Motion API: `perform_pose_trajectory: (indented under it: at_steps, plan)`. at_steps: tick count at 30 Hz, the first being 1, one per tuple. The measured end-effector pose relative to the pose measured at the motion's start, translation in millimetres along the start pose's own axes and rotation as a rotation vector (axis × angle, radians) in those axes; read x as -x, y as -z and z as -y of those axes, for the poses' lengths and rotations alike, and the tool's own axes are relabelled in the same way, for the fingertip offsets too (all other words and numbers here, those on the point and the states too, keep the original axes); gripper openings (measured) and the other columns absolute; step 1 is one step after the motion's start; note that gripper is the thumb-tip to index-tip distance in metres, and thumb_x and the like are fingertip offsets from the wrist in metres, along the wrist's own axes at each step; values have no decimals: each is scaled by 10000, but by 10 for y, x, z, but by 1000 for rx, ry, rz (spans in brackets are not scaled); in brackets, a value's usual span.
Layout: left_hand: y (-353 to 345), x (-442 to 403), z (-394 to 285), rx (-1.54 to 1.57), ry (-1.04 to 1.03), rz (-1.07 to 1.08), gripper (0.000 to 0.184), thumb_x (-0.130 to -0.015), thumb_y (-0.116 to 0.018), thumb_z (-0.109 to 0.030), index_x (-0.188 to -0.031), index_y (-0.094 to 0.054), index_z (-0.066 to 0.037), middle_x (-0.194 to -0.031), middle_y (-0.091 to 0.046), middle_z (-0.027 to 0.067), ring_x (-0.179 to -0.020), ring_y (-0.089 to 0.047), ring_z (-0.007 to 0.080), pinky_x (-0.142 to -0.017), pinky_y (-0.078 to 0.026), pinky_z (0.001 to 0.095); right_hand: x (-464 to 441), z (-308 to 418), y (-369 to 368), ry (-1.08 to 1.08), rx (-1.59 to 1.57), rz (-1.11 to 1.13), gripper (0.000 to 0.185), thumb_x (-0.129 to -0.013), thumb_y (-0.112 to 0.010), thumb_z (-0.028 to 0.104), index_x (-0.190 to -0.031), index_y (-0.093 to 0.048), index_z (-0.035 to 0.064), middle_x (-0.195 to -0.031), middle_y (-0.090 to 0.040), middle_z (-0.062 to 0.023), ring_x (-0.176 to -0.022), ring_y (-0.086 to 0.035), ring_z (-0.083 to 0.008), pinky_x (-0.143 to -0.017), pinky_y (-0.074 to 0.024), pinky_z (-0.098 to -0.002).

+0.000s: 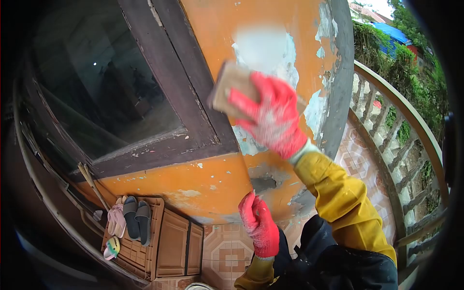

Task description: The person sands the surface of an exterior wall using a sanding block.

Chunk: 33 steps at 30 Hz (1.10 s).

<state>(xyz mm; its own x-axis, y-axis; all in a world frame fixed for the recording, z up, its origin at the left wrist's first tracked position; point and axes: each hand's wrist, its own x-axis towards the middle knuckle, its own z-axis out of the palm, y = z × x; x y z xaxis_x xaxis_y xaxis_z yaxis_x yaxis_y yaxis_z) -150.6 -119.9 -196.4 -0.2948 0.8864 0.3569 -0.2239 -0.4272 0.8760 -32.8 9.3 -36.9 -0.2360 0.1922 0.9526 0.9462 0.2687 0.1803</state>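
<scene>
My right hand (273, 116), in a red glove dusted with white, grips a brown rectangular block (237, 89). The block is against or just in front of the orange wall (208, 179), beside the dark window frame, and slightly blurred. Around it the paint is peeled in white patches (316, 113). Lower down, my left hand (260, 224), also red-gloved, is raised near the wall's lower part with its fingers bent together; whether anything small is between them is not clear.
Slippers (137, 217) lie on a brown plastic cabinet (171, 241) at the lower left. A window with a dark frame (159, 154) fills the upper left. A curved balustrade (406, 111) runs along the right. Tiled floor (227, 253) lies below.
</scene>
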Motion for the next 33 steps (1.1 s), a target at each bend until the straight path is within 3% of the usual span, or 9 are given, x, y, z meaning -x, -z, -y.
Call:
perform_pose_trajectory:
  at_steps: [2,4,7,10,13,19,25,28,33]
  plan:
    - [-3,17,-63,16,-20,17,343,-963,-549,36,-1298,-563,-37,-1262,-545,41,-1086,-538,142,-989,-426,295,946,175,-331,319,89,190,561,-838,-656,295,-1381,-529,352,-1380,-433,-105,-1138,-505,-330,-1017,-434,-519]
    - [64,122,-88,23,-35,31,342,-962,-552,37,-1296,-563,-36,-1274,-543,45,-1091,-539,143,-990,-427,296,1638,276,-485,622,140,342,545,-843,-611,284,-1373,-540,394,-1362,-440,-107,-1166,-516,-327,-1032,-445,-523]
    - [190,197,-96,-6,-51,25,337,-960,-553,44,-1288,-570,-35,-1292,-534,44,-1100,-541,144,-993,-427,297,1376,261,-454,582,130,373,562,-841,-609,283,-1387,-527,388,-1363,-439,-106,-1172,-513,-324,-1033,-446,-518]
    - [258,207,-94,21,8,-9,338,-956,-549,56,-1280,-577,-36,-1301,-526,39,-1099,-538,137,-991,-427,294,206,92,-34,154,39,228,808,-673,-813,362,-1417,-498,331,-1439,-403,-120,-1235,-435,-366,-1033,-393,-533]
    - [231,110,-149,32,-42,-16,335,-958,-547,56,-1278,-581,-39,-1299,-525,35,-1094,-537,136,-984,-429,287,-426,-109,101,-110,145,-88,759,-671,-825,286,-1374,-544,340,-1416,-415,-148,-1214,-463,-372,-954,-417,-518]
    - [277,208,-195,84,26,17,325,-973,-531,53,-1284,-575,-31,-1310,-517,39,-1109,-533,134,-993,-433,292,1483,25,-366,349,73,142,803,-607,-855,271,-1354,-574,358,-1350,-455,-149,-1196,-477,-376,-1005,-419,-548]
    - [324,184,-147,89,32,56,363,-954,-498,104,-1296,-551,-7,-1350,-494,86,-1146,-538,170,-1005,-438,304,261,-1,288,-82,231,101,784,-638,-855,284,-1366,-568,324,-1384,-442,-185,-1197,-472,-407,-974,-413,-552]
    - [284,110,-164,74,-39,92,372,-946,-523,89,-1301,-551,-19,-1351,-494,81,-1135,-541,175,-994,-444,303,489,-71,134,-69,204,109,805,-616,-860,293,-1361,-561,358,-1389,-432,-161,-1215,-446,-403,-968,-399,-563]
    - [259,106,-72,-32,-63,117,384,-921,-610,44,-1295,-560,-28,-1306,-535,129,-1110,-576,209,-912,-487,300,1559,-56,-95,274,21,291,794,-578,-851,245,-1317,-595,387,-1317,-472,-113,-1181,-477,-364,-1000,-415,-536]
